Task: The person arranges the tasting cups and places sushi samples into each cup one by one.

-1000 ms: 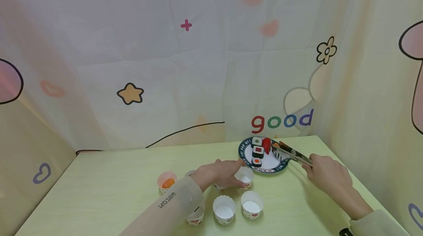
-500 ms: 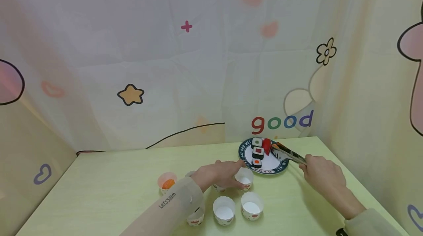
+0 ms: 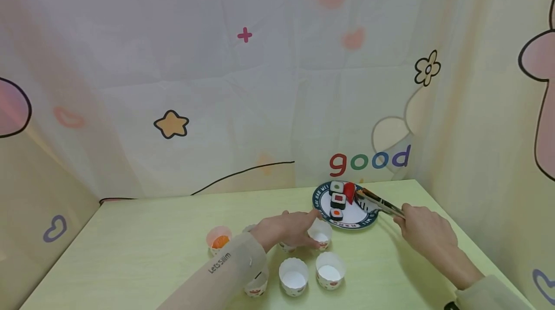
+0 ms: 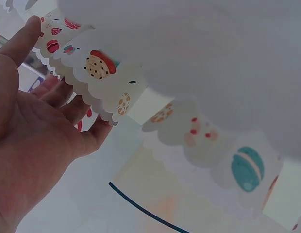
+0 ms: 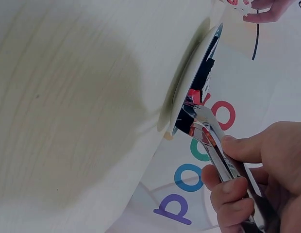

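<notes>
My right hand [image 3: 427, 230] grips metal tongs [image 3: 383, 205] whose tips reach down onto the right side of a white plate with a dark blue lettered rim [image 3: 318, 201]. In the right wrist view, the tong tips lie around a dark piece [image 5: 185, 119], its shape mostly hidden. Also on the plate are a red piece [image 3: 349, 192] and three toy sushi rolls, among them one with a dark red centre [image 3: 338, 200]. My left hand [image 3: 292, 228] holds a white paper baking cup [image 3: 321, 234], thumb and fingers around its printed side [image 4: 99, 68].
Two more paper cups, a front-middle cup [image 3: 294, 277] and a front-right cup [image 3: 330, 271], stand nearer me. A cup at left [image 3: 219, 235] contains an orange segment [image 3: 221, 241]. Beneath the left arm, other cups are partly hidden. A patterned curtain [image 3: 217, 83] hangs behind the table.
My right hand has shifted slightly left, and the arms of the tongs have come closer together at the plate. The left hand and the cups stay in place.
</notes>
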`<state>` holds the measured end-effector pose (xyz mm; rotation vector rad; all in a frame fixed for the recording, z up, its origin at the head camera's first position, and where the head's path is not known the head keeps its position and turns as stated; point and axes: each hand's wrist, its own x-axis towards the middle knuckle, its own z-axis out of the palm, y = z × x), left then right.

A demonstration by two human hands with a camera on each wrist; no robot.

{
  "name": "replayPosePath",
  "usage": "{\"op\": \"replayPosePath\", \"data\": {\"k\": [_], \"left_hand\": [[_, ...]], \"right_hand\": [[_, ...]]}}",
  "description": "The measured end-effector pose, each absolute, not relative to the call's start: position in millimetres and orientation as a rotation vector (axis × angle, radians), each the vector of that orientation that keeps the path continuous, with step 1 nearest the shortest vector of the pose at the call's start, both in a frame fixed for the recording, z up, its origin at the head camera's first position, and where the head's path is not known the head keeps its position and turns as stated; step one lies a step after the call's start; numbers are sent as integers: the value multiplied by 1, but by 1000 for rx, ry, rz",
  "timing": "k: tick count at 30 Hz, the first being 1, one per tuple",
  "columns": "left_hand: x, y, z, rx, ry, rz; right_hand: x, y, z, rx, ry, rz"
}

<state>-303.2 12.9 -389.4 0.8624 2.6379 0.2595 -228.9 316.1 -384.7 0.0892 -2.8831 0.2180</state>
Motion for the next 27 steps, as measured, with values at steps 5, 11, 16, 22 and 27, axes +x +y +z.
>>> {"op": "replayPosePath", "data": {"k": [5, 11, 16, 22, 27], "left_hand": [[-306, 14, -391, 883, 2646, 251], [-306, 14, -392, 877, 2642, 261], [-305, 13, -390, 868, 2637, 270], [-305, 12, -390, 866, 2628, 287], [-306, 13, -391, 873, 2622, 288]], "right_hand": [[-227, 318, -386, 99, -2869, 236], [-225, 319, -385, 119, -2851, 240], [-223, 319, -383, 128, -2839, 259], [-221, 318, -380, 136, -2841, 274], [-220, 314, -377, 153, -2836, 276]]}}
